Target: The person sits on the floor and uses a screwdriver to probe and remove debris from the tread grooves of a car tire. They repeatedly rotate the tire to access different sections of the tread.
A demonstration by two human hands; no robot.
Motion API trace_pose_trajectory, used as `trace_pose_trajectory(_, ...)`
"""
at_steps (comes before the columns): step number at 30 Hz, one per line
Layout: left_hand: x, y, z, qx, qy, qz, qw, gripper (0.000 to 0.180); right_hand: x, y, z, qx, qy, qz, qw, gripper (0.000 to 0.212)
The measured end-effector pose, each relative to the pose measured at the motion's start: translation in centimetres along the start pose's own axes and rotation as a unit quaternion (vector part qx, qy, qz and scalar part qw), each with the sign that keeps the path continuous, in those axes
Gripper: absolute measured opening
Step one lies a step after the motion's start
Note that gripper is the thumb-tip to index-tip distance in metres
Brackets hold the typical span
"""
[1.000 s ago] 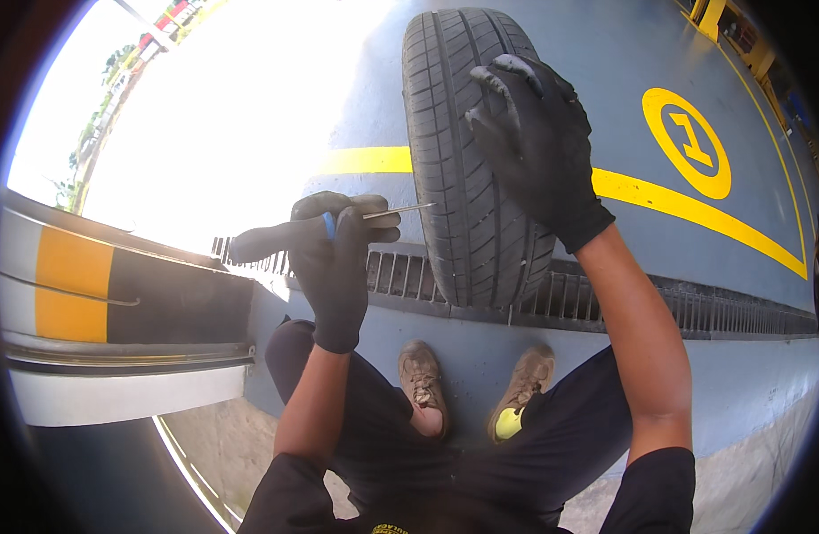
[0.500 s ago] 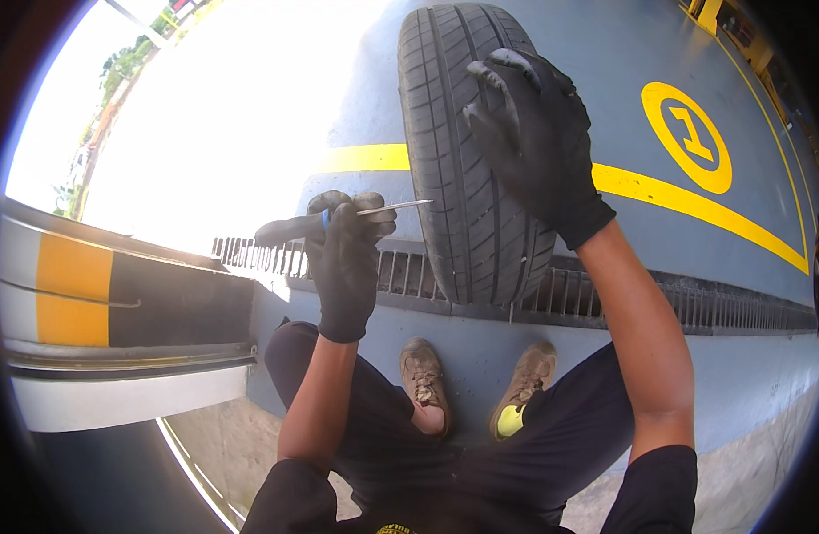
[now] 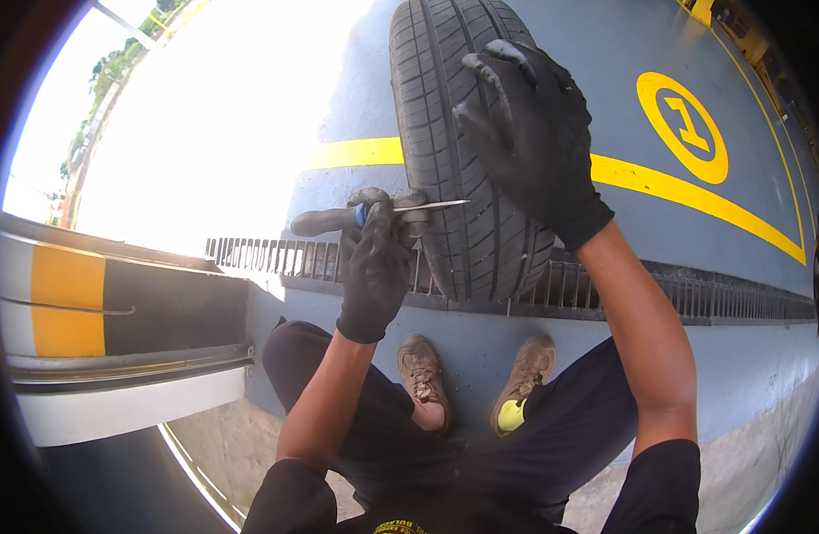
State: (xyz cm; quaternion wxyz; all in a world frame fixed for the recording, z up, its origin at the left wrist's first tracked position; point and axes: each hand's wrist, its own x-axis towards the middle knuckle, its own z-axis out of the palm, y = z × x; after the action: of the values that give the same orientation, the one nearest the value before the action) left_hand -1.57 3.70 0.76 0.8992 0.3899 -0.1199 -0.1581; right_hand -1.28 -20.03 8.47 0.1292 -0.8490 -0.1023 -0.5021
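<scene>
A black tyre [image 3: 445, 107] stands upright in front of me, its grooved tread facing me. My right hand [image 3: 538, 142], in a black glove, rests over the tyre's upper right side with the fingers bent onto the tread. In my left hand [image 3: 378, 258], also gloved in black, is a screwdriver [image 3: 325, 221] with a dark handle and a blue collar. Its thin metal shaft points right, across the front of the tread; whether the tip touches the rubber, I cannot tell. My left fingers are close against the tyre's left edge.
Beneath the tyre, a dark drain grate [image 3: 676, 298] crosses the blue-grey floor. Beyond lie a yellow stripe [image 3: 694, 200] and a painted yellow circle [image 3: 685, 129]. A striped orange-and-black barrier [image 3: 68, 303] stands at the left. My shoes [image 3: 420, 369] are just this side of the grate.
My left hand has moved right with the screwdriver, bringing its shaft across the tread. The right hand stays on the tyre, and the view has shifted slightly.
</scene>
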Motion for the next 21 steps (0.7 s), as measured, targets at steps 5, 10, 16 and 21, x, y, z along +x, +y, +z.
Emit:
trace_pose_trajectory(5, 0.5, 0.2, 0.0, 0.274, 0.065, 0.136, 0.95, 0.023, 0.0, 0.0, -0.1, 0.032, -0.004, 0.001, 0.999, 0.039)
trace_pose_trajectory(10, -0.4, 1.8, -1.1, 0.291, 0.07, 0.181, 0.937, 0.028, -0.1, 0.1, 0.1, 0.019, -0.002, -0.002, 1.0, 0.04)
trace_pose_trajectory(16, -1.0, 3.6, -0.3, 0.598, 0.033, 0.299, 0.743, 0.024, -0.1, -0.1, 0.2, 0.017, -0.011, -0.002, 1.0, 0.039)
trace_pose_trajectory(21, -0.7, 4.3, 1.6, 0.302, 0.028, 0.176, 0.936, 0.016, -0.1, 0.2, 0.4, 0.022, -0.008, -0.012, 1.0, 0.038)
